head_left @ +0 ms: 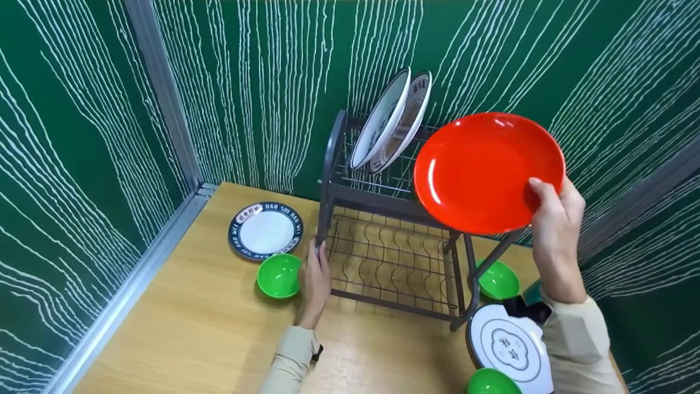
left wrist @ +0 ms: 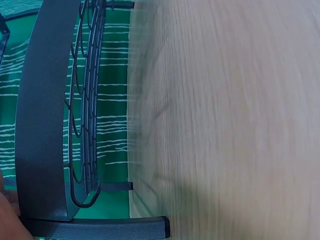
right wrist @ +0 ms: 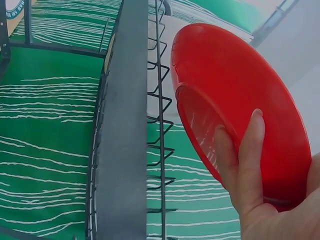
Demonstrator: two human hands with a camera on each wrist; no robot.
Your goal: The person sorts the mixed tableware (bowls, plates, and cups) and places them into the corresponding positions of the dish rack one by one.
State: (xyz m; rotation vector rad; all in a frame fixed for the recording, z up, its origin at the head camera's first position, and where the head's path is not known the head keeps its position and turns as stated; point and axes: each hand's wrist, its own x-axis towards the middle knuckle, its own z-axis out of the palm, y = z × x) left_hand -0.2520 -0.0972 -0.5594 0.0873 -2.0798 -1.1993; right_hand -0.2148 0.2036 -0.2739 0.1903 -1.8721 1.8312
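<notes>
A red plate [head_left: 486,169] is held by its right edge in my right hand [head_left: 558,235], thumb on the upper face. The right wrist view shows fingers [right wrist: 251,150] spread under the red plate [right wrist: 235,90], beside its foot ring. It overlaps the right end of the dark two-tier dish rack [head_left: 383,202] in the head view. Two patterned plates [head_left: 383,120] stand on edge in the upper tier, toward its left. My left hand [head_left: 315,276] grips the rack's left front upright; in the left wrist view only a bit of that hand [left wrist: 10,215] shows beside the rack [left wrist: 42,115].
A blue-rimmed plate [head_left: 266,231] and a green bowl [head_left: 279,276] sit left of the rack on the wooden table [head_left: 180,306]. To the right are another green bowl [head_left: 499,280], a white plate [head_left: 508,342] and a front green bowl [head_left: 494,382]. Green walls [head_left: 262,82] enclose the table.
</notes>
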